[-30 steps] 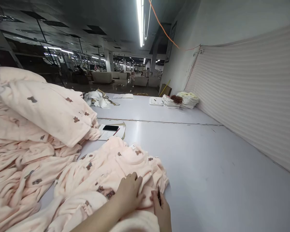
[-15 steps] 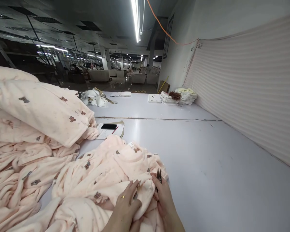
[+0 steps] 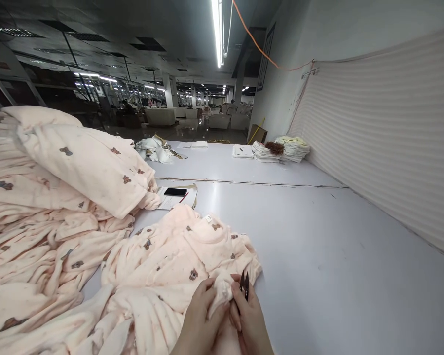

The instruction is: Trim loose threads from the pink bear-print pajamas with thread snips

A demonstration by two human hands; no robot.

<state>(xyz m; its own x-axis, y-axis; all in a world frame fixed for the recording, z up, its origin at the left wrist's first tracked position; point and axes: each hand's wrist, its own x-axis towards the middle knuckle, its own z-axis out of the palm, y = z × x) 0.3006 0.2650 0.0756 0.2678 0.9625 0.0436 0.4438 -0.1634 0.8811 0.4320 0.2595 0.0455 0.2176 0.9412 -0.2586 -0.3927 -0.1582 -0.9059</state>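
Garment (image 3: pixel 170 254) of pale pink fleece pinched between left hand (image 3: pixel 200 315) and right hand (image 3: pixel 250 315)

Far left, a tall pile of matching fleece (image 3: pixel 85 162) slumps in thick folds, printed with brown and grey bear-like figures. Just beyond its edge, a dark smartphone (image 3: pixel 175 192) lies on white papers (image 3: pixel 166 202). Right of the pile, on the near part of the pale worktable (image 3: pixel 311 256), is the garment: plush, rumpled, with small bear motifs scattered widely and a white label (image 3: pixel 208 218) by its far edge. Its near side is drawn up into a whitish, crumpled bunch (image 3: pixel 223 288). The left hand closes on that bunch, thumb and fingers curled in. The right hand grips its other side and also holds dark thread snips (image 3: pixel 244 286), blades pointing up and slightly parted. Farther right, a faintly striped cloth (image 3: pixel 385 133) hangs along the wall.
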